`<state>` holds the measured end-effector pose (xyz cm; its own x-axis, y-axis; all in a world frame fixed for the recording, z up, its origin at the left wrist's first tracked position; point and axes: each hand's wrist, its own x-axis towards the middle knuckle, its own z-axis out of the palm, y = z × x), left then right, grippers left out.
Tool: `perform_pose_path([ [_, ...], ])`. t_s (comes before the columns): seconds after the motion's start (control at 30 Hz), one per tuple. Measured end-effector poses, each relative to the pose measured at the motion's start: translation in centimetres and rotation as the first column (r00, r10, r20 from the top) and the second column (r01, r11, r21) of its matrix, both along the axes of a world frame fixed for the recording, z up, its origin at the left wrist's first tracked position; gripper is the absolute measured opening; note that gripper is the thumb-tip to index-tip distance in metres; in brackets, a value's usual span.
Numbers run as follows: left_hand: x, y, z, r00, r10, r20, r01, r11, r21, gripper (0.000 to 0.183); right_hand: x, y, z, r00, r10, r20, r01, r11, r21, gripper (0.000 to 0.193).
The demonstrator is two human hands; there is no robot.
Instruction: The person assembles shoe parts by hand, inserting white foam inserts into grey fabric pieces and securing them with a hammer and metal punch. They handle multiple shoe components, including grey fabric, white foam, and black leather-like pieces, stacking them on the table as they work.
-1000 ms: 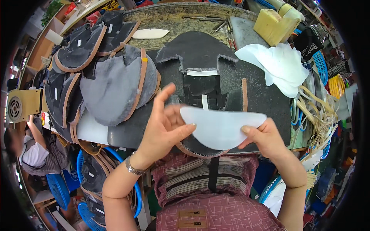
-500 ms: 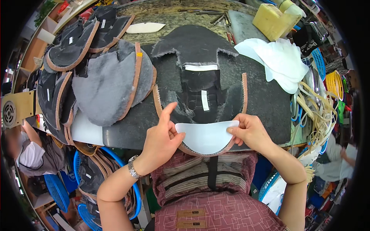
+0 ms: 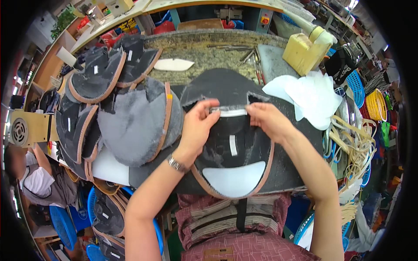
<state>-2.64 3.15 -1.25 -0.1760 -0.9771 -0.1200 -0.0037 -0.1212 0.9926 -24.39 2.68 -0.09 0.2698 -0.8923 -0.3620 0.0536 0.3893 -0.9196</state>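
In front of me lies a black fleece-lined piece (image 3: pixel 257 152) with tan trim round its curved near edge, like a shoe upper. My left hand (image 3: pixel 199 127) and my right hand (image 3: pixel 267 118) pinch its raised inner edge at either end of a white strip (image 3: pixel 233 113). Some fingertips are hidden behind the fold. Near the rounded end rests a white crescent-shaped sheet (image 3: pixel 235 178), with neither hand on it. A small white label (image 3: pixel 233 145) sits between strip and crescent.
Similar black and grey fleece pieces (image 3: pixel 133 122) are piled at left. White cut sheets (image 3: pixel 315 98) lie at right, near a yellow block-shaped container (image 3: pixel 305 54) and tangled beige straps (image 3: pixel 352 143). Rod-like tools (image 3: pixel 250 56) and a pale blade-shaped piece (image 3: pixel 174 65) lie behind. Another person (image 3: pixel 45 176) is at far left.
Both hands have let go of the white crescent, leaving it on the rounded end, and moved away from me to the edge by the white strip. The whole view has shifted upward.
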Motion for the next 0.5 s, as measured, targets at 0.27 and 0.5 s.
perform_pose_path([
  [0.27,0.2,4.7,0.3,0.849,-0.094,-0.52,0.167,0.981,0.096,0.024,-0.2,5.1,0.2,0.968,-0.057,0.246,0.06,0.998,-0.005,0.019],
  [0.5,0.9,5.3,1.0,0.906,-0.302,-0.297,0.321,0.947,0.016,0.021,-1.4,5.2,-0.6,0.955,0.089,0.283,-0.113,0.991,0.072,0.033],
])
